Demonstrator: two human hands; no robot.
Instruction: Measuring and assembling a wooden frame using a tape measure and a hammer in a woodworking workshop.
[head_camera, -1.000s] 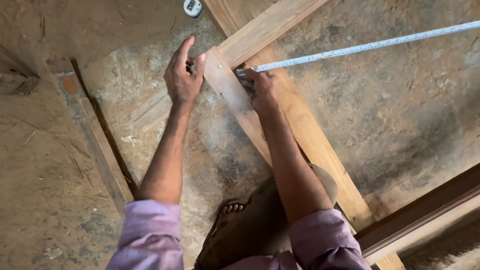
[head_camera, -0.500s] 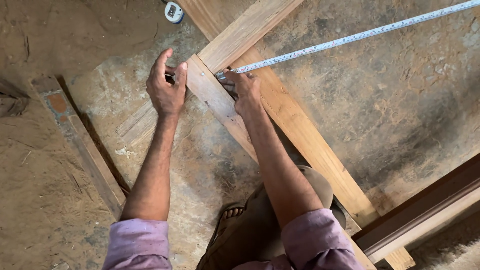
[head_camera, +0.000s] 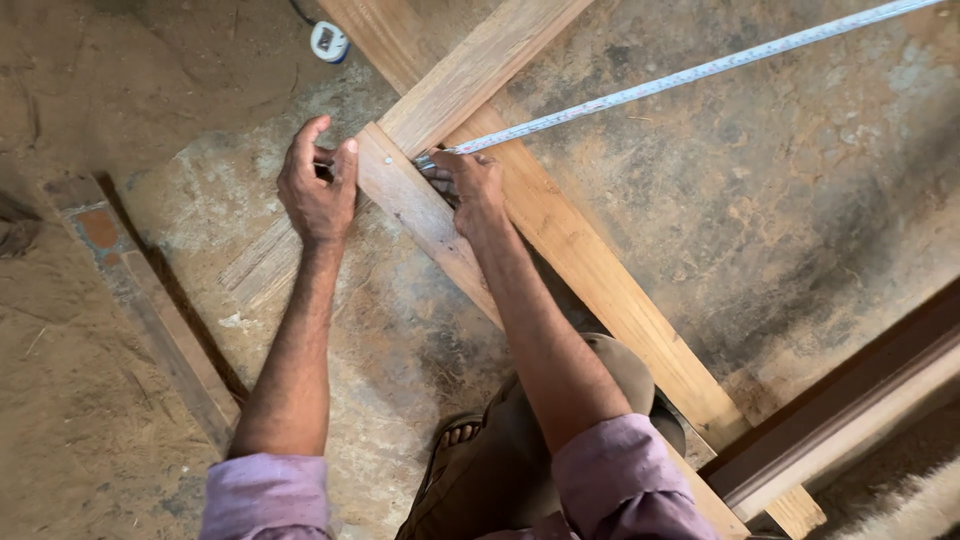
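Pin tape measure hook firmly with right hand fingertips on plank; left hand pinching a small marker, seemingly; keep tape taut, flat

Counted on the dusty floor – timber, tools, hands

Two hands, three wooden planks, one tape blade, one round white tape case

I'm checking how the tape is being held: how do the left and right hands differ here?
The left hand sits at the end of the narrow plank, fingers raised and curled round its corner; the right hand lies flat, pressing the tape end onto the wood. The left hand touches no tape; the right pins it. The left lies mostly over the floor, the right over the planks. Both are bare, with pink sleeves.
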